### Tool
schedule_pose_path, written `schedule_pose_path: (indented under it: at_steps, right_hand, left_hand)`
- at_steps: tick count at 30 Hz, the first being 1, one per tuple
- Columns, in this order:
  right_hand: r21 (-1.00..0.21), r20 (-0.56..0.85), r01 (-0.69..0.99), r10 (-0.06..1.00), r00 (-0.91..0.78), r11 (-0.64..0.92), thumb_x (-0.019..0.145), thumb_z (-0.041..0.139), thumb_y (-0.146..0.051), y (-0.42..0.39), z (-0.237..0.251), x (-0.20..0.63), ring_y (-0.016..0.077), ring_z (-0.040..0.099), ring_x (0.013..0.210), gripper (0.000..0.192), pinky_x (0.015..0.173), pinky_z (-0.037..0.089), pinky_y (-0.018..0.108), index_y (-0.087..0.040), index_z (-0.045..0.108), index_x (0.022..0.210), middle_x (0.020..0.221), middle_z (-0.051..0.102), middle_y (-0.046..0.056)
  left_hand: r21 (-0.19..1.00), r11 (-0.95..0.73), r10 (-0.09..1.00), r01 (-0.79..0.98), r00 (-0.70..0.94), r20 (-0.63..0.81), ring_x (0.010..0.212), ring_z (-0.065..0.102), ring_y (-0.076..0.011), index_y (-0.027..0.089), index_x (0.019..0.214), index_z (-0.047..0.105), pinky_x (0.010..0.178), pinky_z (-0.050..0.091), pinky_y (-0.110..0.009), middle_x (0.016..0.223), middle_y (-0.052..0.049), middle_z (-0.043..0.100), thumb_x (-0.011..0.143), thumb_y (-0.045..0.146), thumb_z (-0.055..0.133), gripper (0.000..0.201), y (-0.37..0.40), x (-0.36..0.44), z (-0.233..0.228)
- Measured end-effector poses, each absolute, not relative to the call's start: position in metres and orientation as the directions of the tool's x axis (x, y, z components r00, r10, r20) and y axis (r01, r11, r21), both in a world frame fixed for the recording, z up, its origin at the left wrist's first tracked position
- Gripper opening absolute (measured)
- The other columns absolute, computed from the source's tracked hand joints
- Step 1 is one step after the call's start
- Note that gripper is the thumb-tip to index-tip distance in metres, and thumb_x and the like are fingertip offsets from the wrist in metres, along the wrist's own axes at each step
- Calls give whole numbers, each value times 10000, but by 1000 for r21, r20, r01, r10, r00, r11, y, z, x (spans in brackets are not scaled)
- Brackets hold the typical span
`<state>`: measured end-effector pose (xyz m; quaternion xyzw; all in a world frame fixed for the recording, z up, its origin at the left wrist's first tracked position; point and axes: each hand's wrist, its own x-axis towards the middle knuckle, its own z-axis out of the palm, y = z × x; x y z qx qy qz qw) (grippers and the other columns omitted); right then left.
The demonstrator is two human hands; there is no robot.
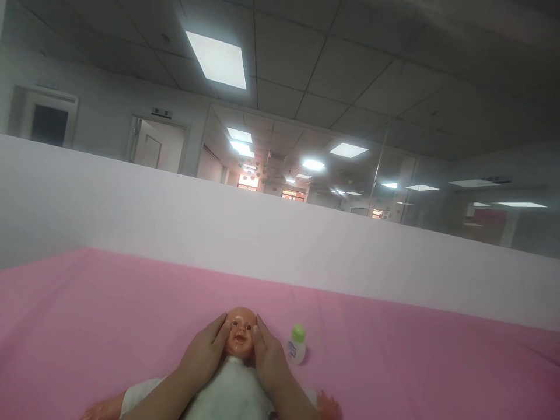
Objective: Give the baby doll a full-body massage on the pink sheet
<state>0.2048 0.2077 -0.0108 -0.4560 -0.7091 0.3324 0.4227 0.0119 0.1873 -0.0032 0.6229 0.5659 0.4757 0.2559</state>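
A: In the head view, where is the doll?

B: The plastic doll in a white shirt point(231, 389) lies on its back on a pink, lightly creased cover point(406, 373). Its bald, tan head point(240, 331) points toward the cover's far edge; its trunk runs down toward the near side, past the bottom of the view.

A: And the person's hands?

B: Both are on it. The left hand point(210, 346) lies along one side of the head and the right hand point(269, 350) along the other — the head is held between them, thumbs at the cheeks. The fingers are narrow against its sides, though how far they reach behind cannot be told.

A: Its arms?

B: The doll's arms point(139, 394) spread out to both sides, partly behind the person's forearms.

A: Anything near?

B: A small translucent bottle with a light-green cap point(296, 345), just beside the right hand and apart from it — whether standing or lying is hard to tell. Along the cover's far edge runs a low white partition point(280, 233), with bright square ceiling lights point(219, 60) above and beyond.
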Motion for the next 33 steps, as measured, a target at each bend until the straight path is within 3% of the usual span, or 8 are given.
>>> schedule_pose_path:
  at_steps: [4,7,14,21,26,33]
  right_hand:
    - [-875,188,365,919,-347,317,878,646,-657,207,-3,212,293,495,1405,1056,1146,394,405,-127,123,1627,1531,494,169]
    - [-874,158,376,911,-380,308,787,780,-596,208,0,213,300,542,1361,1201,1096,439,395,-137,56,1629,1495,534,182]
    - [-845,193,432,934,-300,314,820,759,-511,206,0,207,296,603,1286,1063,1035,484,377,-143,168,1624,1435,598,154]
    - [-834,221,453,943,-249,315,834,736,-446,200,7,202,277,659,1196,953,1004,501,344,-124,271,1600,1342,671,129]
    - [-857,216,406,937,-276,317,920,631,-475,205,5,205,265,611,1281,822,1059,474,357,-150,294,1597,1383,650,110]
    - [-843,304,362,908,-289,397,985,476,-605,210,-1,208,274,508,1398,745,1163,388,405,-144,384,1563,1474,571,115]
  left_hand:
    - [854,-305,952,421,99,291,1259,621,-328,189,1410,563,1040,499,-413,1407,-109,637,892,581,569,649,180,9,9]
    - [890,-310,948,333,184,261,1266,620,-318,183,1456,505,1033,511,-387,1413,-108,632,849,498,647,699,177,6,15]
    - [871,-284,957,401,171,233,1326,574,-300,172,1502,431,1060,481,-379,1463,-114,588,912,497,563,686,180,6,10]
    - [776,-272,957,569,79,278,1192,654,-310,195,1359,542,938,507,-379,1352,-120,670,928,491,528,523,181,10,9]
    - [830,-260,965,493,100,242,1145,676,-291,205,1362,537,942,515,-373,1308,-102,696,928,516,516,534,183,8,11]
    - [873,-253,966,418,59,251,1237,640,-299,190,1433,512,1047,485,-391,1362,-97,671,929,537,466,613,189,5,5]
